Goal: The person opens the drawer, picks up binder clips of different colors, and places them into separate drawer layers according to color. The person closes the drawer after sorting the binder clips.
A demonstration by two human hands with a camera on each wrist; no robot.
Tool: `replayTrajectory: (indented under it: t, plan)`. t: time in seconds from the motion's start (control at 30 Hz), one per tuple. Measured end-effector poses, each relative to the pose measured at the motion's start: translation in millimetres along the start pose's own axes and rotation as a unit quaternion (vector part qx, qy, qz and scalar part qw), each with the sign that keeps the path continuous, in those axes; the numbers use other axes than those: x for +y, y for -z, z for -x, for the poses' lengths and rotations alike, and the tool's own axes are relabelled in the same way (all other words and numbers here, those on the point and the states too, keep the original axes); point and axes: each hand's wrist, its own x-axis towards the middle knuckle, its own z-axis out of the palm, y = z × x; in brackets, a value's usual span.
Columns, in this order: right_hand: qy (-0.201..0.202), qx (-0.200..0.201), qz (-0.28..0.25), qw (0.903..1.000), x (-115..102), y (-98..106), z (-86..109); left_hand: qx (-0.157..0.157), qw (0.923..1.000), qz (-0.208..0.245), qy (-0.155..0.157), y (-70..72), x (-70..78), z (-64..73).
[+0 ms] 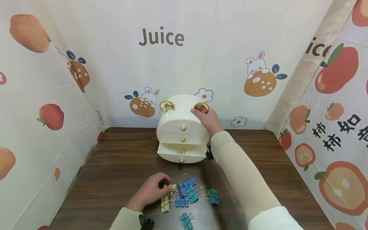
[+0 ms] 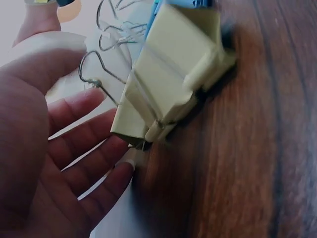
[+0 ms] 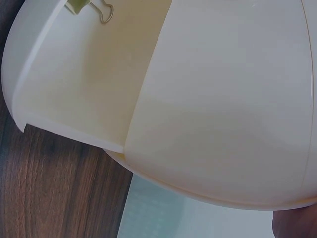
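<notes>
My left hand (image 1: 153, 191) is at the yellow binder clips, its fingers loosely bent. In the left wrist view, the fingertips (image 2: 124, 171) lie close against a yellow binder clip (image 2: 163, 69); whether they touch it is unclear. My right hand (image 1: 209, 118) holds the white drawer box (image 1: 184, 110) by its right gold ring (image 1: 201, 107), thumb in front and the other fingers mostly hidden. The bottom drawer (image 1: 169, 150) is pulled out. Inside it lies a yellow binder clip (image 3: 78, 6), partly cut off in the right wrist view.
Beside the left hand lie blue binder clips (image 1: 182, 203) and green ones (image 1: 192, 194). One green clip (image 1: 213, 196) sits apart to the right, another (image 1: 186, 221) nearer the front. A printed curtain (image 1: 184, 64) surrounds the dark wooden table (image 1: 120, 166).
</notes>
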Motion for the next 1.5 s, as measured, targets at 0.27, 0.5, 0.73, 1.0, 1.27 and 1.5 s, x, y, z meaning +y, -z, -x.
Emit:
replayTrajectory:
  t: [0.27,0.5,0.73,1.0,1.27,1.5]
  plan:
    - [0.005,0.006,0.002,1.0,0.4,0.8,-0.7,-0.015,0.9998,0.003,-0.01,0.5,1.4,0.4]
    - [0.004,0.005,0.004,1.0,1.7,0.8,-1.7,-0.022,0.9991,-0.027,-0.026,-1.5,-0.2,-0.4]
    - [0.006,0.004,0.004,1.0,1.7,1.2,-1.8,-0.007,0.9971,-0.049,-0.058,-4.2,-1.9,-0.6]
    - [-0.001,-0.002,0.003,1.0,2.0,1.6,-1.4,0.027,0.9945,-0.078,-0.064,-5.4,-2.1,-1.2]
    - [0.007,0.003,0.005,1.0,0.7,0.9,-0.5,0.035,0.9943,-0.075,-0.067,-5.2,-2.3,-2.1]
    - [-0.003,0.002,-0.007,1.0,1.0,0.6,-1.4,0.038,0.9942,-0.07,-0.072,-4.1,0.5,-3.1]
